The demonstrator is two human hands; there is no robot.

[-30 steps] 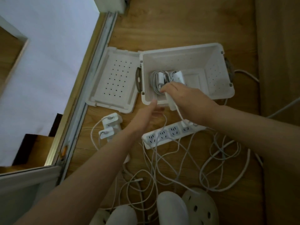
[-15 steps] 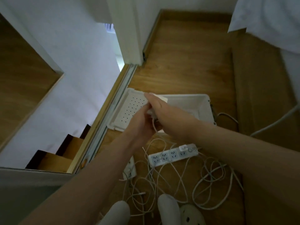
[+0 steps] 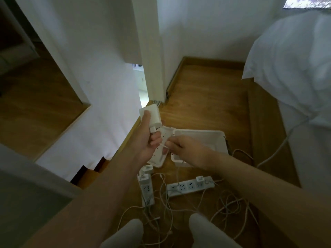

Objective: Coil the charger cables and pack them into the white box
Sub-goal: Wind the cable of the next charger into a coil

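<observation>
A white charger block (image 3: 150,116) is held up in the left hand (image 3: 143,140), with the grip closed round it. Its thin cable (image 3: 163,145) is pinched in the grip of the right hand (image 3: 182,147). The white box (image 3: 206,139) is seen on the wooden floor (image 3: 206,97) below both hands, its lid (image 3: 158,160) open. Loose cables (image 3: 221,208) and two power strips (image 3: 189,187) are spread on the floor nearby

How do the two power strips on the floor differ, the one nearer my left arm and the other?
The left strip runs away from you; the right strip lies crosswise. The left strip has two chargers plugged in at its far end; the right strip has one charger, near its right end. Both are white, on the wooden floor among loose cables.
</observation>
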